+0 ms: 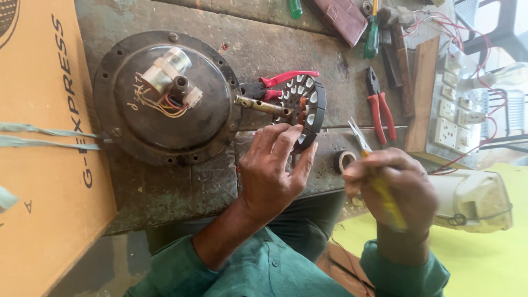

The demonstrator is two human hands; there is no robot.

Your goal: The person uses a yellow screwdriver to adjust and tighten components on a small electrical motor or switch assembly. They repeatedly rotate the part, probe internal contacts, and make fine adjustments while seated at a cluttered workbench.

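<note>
My left hand (273, 168) grips the near edge of the slotted stator core (305, 113), standing on edge on the workbench (165, 192), its shaft pointing left toward the round motor cover (165, 99). My right hand (393, 187), just right of it, is closed around yellow-handled scissors (371, 165), blades open. Red pliers (379, 107) lie farther off.

Two bare hands, no gloves, rings or watch: left hand (273, 165) at frame centre, right hand (393, 184) at centre right. Green long-sleeved shirt (258, 272) along bottom edge, woven fabric, small button on left sleeve. Left sleeve pushed up past forearm; right cuff at wrist. Dark trousers between sleeves.
</note>
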